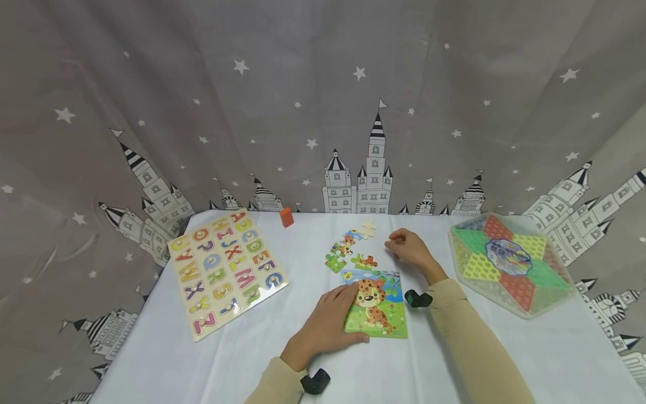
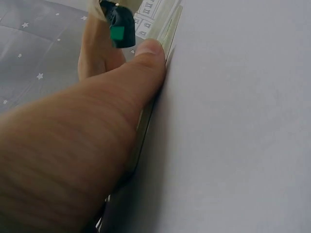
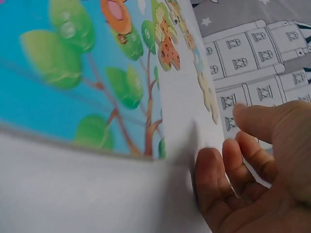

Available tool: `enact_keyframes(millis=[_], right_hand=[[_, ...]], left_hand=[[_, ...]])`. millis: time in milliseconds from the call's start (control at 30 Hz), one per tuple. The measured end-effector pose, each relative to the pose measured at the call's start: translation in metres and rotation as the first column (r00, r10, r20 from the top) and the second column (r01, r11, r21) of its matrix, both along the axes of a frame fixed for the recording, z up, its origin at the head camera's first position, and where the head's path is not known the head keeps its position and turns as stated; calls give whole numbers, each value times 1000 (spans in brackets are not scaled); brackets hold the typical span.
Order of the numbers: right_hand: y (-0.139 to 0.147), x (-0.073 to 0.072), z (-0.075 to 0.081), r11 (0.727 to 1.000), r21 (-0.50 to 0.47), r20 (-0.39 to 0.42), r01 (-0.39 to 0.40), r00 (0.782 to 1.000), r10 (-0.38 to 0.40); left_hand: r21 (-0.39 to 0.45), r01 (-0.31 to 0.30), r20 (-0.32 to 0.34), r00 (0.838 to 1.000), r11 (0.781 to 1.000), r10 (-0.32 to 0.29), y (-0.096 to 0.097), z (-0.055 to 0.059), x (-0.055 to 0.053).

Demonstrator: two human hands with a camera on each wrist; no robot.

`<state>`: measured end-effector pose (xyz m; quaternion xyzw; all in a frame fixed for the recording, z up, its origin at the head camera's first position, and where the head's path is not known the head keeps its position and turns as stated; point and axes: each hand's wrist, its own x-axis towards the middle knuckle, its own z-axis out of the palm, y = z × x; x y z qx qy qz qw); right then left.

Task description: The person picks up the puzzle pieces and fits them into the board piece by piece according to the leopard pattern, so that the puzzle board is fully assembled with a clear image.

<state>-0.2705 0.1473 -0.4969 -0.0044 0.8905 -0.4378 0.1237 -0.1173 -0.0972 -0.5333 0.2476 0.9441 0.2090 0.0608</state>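
Note:
A jigsaw puzzle board [image 1: 382,314] with a spotted leopard cub picture lies on the white cloth. My left hand [image 1: 325,320] rests over its left side, thumb along the near edge; the left wrist view shows the thumb [image 2: 151,56] against that edge. Beyond the board lie loose jigsaw pieces: a green one [image 1: 335,262], one with a small animal [image 1: 347,243], an orange-and-green one [image 1: 364,261] and a pale one [image 1: 369,229]. My right hand [image 1: 411,249] is just right of them, fingers loosely bent, with nothing between thumb and fingers in the right wrist view.
A wooden alphabet board [image 1: 227,272] lies at the left. A hexagonal clear case [image 1: 510,264] with a coloured star lies at the right. An orange block [image 1: 286,217] stands near the far edge, before a grey castle-print curtain [image 1: 303,112].

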Motion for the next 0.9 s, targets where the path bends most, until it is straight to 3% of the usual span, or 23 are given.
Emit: enact_keyframes(millis=[133, 233, 367, 633, 800, 900], right_hand=[[-16, -14, 3, 985, 139, -71, -98, 992, 109], [-28, -25, 3, 953, 254, -136, -166, 969, 205], [-38, -36, 0, 910, 347, -161, -225, 942, 294], [-43, -37, 4, 869, 424, -178, -257, 917, 358], [-39, -31, 13, 829, 446, -114, -338, 897, 427], [-33, -28, 15, 826, 444, -91, -346, 900, 426]], left_hand=[[1, 0, 4, 1000, 1000, 0, -3, 0, -1], [11, 4, 9, 1000, 1000, -4, -2, 0, 0], [11, 6, 15, 1000, 1000, -6, -2, 0, 1], [1, 7, 21, 1000, 1000, -7, -2, 4, 2], [-1, 9, 24, 1000, 1000, -9, -3, 7, 2], [1, 8, 28, 1000, 1000, -8, -1, 7, 3]])
